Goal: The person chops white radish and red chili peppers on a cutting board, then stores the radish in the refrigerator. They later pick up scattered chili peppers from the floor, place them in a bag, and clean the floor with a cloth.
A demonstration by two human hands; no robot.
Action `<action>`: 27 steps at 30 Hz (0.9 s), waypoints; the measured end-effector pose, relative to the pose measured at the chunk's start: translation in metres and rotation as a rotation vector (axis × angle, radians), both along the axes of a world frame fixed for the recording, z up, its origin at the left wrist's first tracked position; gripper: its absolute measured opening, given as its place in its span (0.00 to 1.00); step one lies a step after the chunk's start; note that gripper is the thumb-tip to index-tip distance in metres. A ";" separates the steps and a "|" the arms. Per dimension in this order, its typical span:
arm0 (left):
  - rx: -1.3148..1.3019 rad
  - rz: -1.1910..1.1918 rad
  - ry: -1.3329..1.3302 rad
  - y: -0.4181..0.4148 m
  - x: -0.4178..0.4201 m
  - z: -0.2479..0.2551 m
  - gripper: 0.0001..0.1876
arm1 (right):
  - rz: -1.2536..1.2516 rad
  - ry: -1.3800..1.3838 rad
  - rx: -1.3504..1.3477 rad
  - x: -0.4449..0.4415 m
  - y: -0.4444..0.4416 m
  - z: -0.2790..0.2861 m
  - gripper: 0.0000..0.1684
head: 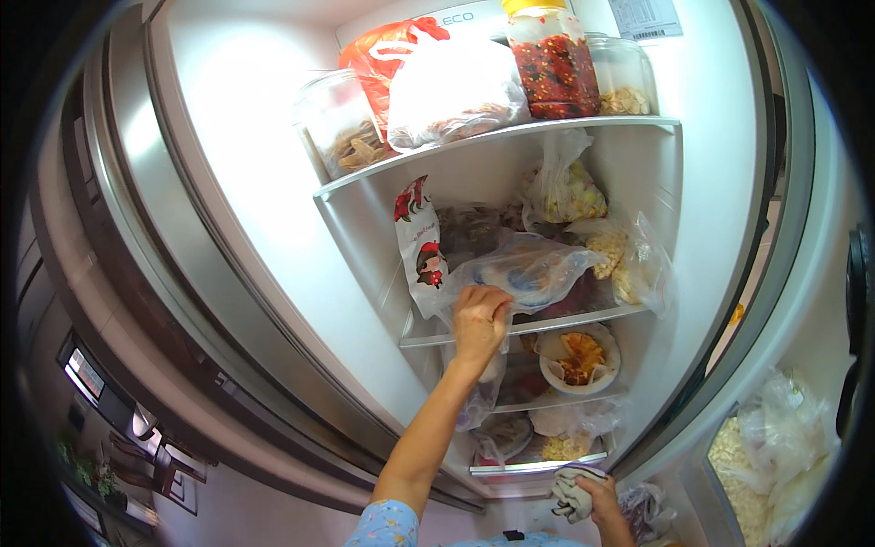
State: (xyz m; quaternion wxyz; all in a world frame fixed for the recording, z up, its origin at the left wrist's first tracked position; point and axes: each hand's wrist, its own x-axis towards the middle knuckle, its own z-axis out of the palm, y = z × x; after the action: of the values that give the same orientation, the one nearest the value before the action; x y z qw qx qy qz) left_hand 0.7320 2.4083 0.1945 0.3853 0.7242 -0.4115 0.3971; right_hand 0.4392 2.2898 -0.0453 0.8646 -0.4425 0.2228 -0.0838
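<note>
My left hand (478,321) reaches into an upright fridge and pinches the near edge of a clear plastic bag (526,270). Something blue and white, perhaps a patterned bowl, shows through the plastic, with its shape partly hidden. Left of the bag, a white printed packet (418,246) leans against other bagged food. Low in front of the fridge, my right hand (601,498) grips a crumpled grey cloth (574,489) with a dark edge.
The upper shelf (492,135) bears a jar of red chilli (555,68), glass jars and bags. Bagged pale food (608,253) lies right of my left hand. Below are a white bowl of orange-brown food (580,359) and several bags. The open door's bin (735,472) is full.
</note>
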 end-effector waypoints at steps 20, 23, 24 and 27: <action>-0.551 -0.862 2.061 0.142 -0.200 -0.228 0.27 | 0.124 -0.253 -0.631 -0.010 0.133 0.037 0.29; -0.693 -0.969 2.145 0.163 -0.200 -0.231 0.19 | 0.159 -0.191 -0.735 -0.027 0.164 0.055 0.23; -0.719 -0.973 2.214 0.167 -0.201 -0.232 0.19 | 0.144 -0.160 -0.654 -0.038 0.165 0.054 0.21; -0.778 -0.989 2.378 0.183 -0.210 -0.243 0.18 | -0.085 0.006 -0.590 -0.077 0.167 0.056 0.14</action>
State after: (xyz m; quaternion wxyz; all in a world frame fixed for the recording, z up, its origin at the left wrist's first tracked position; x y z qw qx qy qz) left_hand 0.5221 2.5912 -0.0488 0.7873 0.2480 0.0923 -0.5569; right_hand 0.3617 2.4569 0.0108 0.6938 -0.6652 0.2094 -0.1797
